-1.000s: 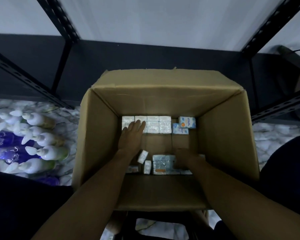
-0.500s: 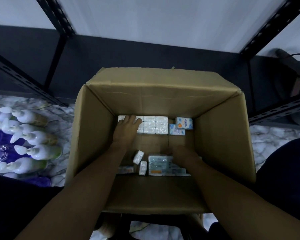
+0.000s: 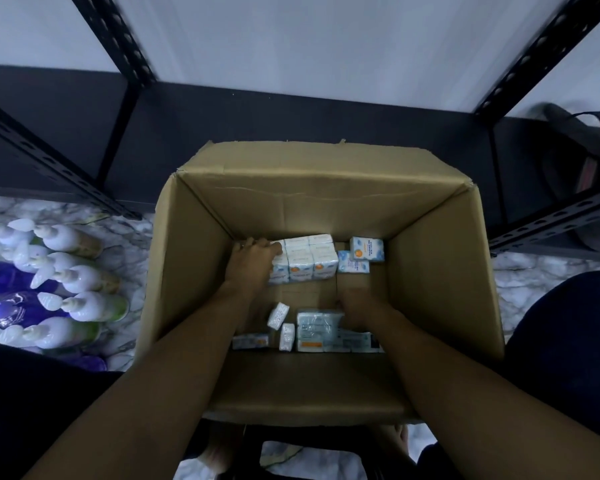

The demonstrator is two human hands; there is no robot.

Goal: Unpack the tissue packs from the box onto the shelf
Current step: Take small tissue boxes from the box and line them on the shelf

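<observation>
An open cardboard box (image 3: 440, 271) stands in front of me with both arms reaching into it. My left hand (image 3: 252, 263) curls over the left end of a wrapped bundle of white tissue packs (image 3: 307, 261) at the far wall, tilting it up. My right hand (image 3: 357, 304) presses down on a wrapped bundle of tissue packs (image 3: 314, 329) at the near wall. Two blue-and-white single packs (image 3: 366, 250) lie at the far right of the box floor. Small loose packs (image 3: 278, 315) sit near my left forearm. The black metal shelf (image 3: 222, 109) runs behind the box.
Several white pump bottles and purple pouches (image 3: 59, 289) stand on the marble floor to the left. Slotted black shelf posts (image 3: 115, 39) rise left and right. A dark bag (image 3: 582, 161) lies on the shelf at right. A black stool (image 3: 291, 441) sits under the box.
My left hand slid further left over the far bundle and closed on its end, and the bundle tipped up. My right hand stayed on the near bundle. The camera moved closer.
</observation>
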